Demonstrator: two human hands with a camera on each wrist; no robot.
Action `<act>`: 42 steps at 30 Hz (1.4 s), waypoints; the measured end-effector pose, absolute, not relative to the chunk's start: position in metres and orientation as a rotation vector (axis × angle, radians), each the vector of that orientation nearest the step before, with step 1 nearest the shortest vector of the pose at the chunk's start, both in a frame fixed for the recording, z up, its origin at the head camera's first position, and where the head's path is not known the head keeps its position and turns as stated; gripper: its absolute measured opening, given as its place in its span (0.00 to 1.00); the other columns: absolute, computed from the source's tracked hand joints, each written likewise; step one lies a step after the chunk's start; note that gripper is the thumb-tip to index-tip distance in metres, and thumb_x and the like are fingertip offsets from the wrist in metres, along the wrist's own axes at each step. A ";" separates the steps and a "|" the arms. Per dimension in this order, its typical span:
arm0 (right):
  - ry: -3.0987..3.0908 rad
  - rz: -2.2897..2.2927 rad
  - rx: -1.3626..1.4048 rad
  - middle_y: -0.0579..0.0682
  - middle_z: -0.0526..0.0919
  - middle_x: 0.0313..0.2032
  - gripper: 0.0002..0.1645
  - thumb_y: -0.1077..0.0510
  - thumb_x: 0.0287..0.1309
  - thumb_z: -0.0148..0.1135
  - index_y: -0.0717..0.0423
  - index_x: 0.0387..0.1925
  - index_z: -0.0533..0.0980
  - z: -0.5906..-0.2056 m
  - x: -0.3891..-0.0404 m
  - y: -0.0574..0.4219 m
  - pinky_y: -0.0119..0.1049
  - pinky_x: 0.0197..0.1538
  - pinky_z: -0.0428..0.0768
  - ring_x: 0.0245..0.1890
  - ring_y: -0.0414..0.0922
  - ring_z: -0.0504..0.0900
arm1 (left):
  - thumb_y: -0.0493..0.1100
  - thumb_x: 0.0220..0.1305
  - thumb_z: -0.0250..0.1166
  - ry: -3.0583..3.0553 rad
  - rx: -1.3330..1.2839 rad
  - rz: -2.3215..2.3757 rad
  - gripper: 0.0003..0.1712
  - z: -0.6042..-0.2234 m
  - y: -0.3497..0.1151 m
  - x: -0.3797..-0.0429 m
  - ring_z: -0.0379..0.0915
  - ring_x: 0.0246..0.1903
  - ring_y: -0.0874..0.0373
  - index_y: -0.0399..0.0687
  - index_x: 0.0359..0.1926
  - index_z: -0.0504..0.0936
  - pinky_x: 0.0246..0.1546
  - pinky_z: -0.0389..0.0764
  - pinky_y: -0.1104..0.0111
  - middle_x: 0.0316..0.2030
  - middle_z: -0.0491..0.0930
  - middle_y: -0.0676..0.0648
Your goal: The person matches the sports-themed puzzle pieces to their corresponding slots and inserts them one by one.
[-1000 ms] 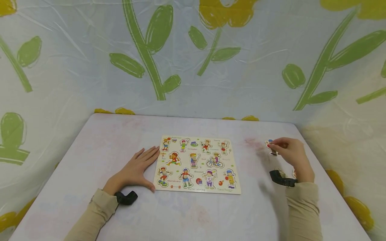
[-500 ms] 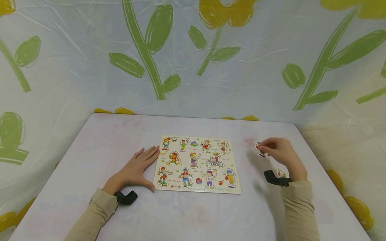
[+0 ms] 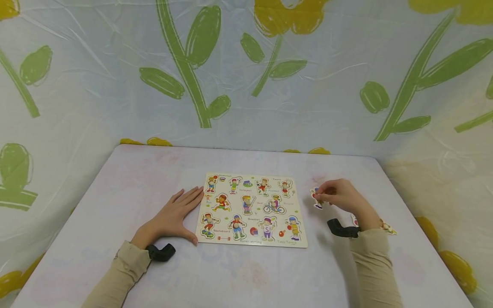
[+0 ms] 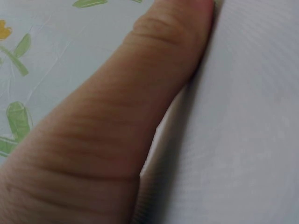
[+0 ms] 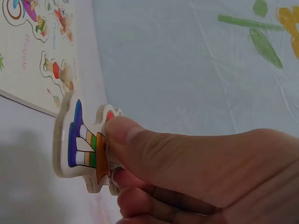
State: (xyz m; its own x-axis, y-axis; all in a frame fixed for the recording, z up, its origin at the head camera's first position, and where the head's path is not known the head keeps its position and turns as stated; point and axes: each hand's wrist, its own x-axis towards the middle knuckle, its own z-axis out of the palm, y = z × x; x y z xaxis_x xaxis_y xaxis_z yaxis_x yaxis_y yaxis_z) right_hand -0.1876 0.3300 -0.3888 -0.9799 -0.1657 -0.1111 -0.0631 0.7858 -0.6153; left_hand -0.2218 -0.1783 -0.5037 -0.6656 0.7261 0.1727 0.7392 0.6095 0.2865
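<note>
A flat puzzle board (image 3: 302,238) printed with cartoon sports figures lies mid-table. Beside its left edge my left hand (image 3: 173,218) rests with fingers spread, fingertips and thumb against the board. The left wrist view shows mostly my thumb (image 4: 112,116) along the pale surface. To the right of the board, my right hand (image 3: 344,196) pinches a figure-shaped puzzle piece (image 3: 317,201) by thumb and fingers, apart from the board. Up close in the right wrist view, this piece (image 5: 85,147) has blue shoes, striped socks and orange shorts; its upper part is largely hidden behind my thumb.
Loose puzzle pieces (image 3: 388,226) lie on the table near my right wrist, partly covered by it. A flower-patterned cloth (image 3: 327,107) hangs behind and at both sides of the table (image 3: 215,278).
My right hand has moved left toward the board with the puzzle piece, uncovering more of a loose piece at its wrist. My left hand and the board have stayed put.
</note>
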 end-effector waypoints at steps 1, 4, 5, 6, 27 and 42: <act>2.796 -0.968 -0.202 0.48 0.84 0.27 0.08 0.59 0.59 0.70 0.61 0.33 0.81 -0.391 -0.189 0.329 0.35 0.29 0.80 0.29 0.51 0.80 | 0.90 0.30 0.60 -2.785 -1.267 -0.525 0.83 -0.503 -0.178 -0.222 0.41 0.76 0.47 0.42 0.78 0.51 0.73 0.43 0.46 0.78 0.47 0.45; 2.739 -0.993 -0.258 0.48 0.84 0.26 0.07 0.60 0.58 0.70 0.61 0.32 0.81 -0.395 -0.191 0.324 0.37 0.29 0.80 0.27 0.50 0.79 | 0.90 0.30 0.60 -2.795 -1.266 -0.524 0.82 -0.503 -0.178 -0.222 0.40 0.76 0.48 0.42 0.78 0.50 0.73 0.42 0.47 0.78 0.46 0.45; 2.722 -1.001 -0.273 0.48 0.84 0.26 0.07 0.60 0.58 0.70 0.61 0.32 0.81 -0.396 -0.191 0.322 0.38 0.29 0.80 0.27 0.50 0.79 | 0.90 0.30 0.59 -2.799 -1.266 -0.518 0.82 -0.503 -0.178 -0.222 0.40 0.76 0.48 0.42 0.78 0.50 0.73 0.42 0.47 0.78 0.46 0.45; 2.707 -1.009 -0.285 0.48 0.84 0.26 0.07 0.60 0.58 0.71 0.61 0.32 0.81 -0.397 -0.192 0.321 0.39 0.29 0.80 0.27 0.49 0.79 | 0.90 0.30 0.59 -2.802 -1.265 -0.514 0.82 -0.503 -0.178 -0.222 0.40 0.76 0.48 0.42 0.78 0.50 0.73 0.42 0.47 0.78 0.46 0.45; 2.524 -0.938 -0.324 0.47 0.82 0.24 0.05 0.61 0.52 0.74 0.56 0.27 0.83 -0.411 -0.196 0.287 0.38 0.26 0.78 0.22 0.45 0.76 | 0.89 0.29 0.62 -2.767 -1.274 -0.555 0.83 -0.503 -0.178 -0.222 0.42 0.76 0.46 0.41 0.77 0.52 0.72 0.43 0.46 0.77 0.48 0.44; 2.450 -0.872 -0.410 0.46 0.80 0.18 0.08 0.63 0.44 0.79 0.55 0.21 0.83 -0.411 -0.193 0.270 0.32 0.22 0.74 0.16 0.41 0.73 | 0.90 0.30 0.59 -2.810 -1.261 -0.538 0.82 -0.501 -0.179 -0.222 0.40 0.76 0.47 0.43 0.78 0.50 0.73 0.41 0.47 0.78 0.46 0.45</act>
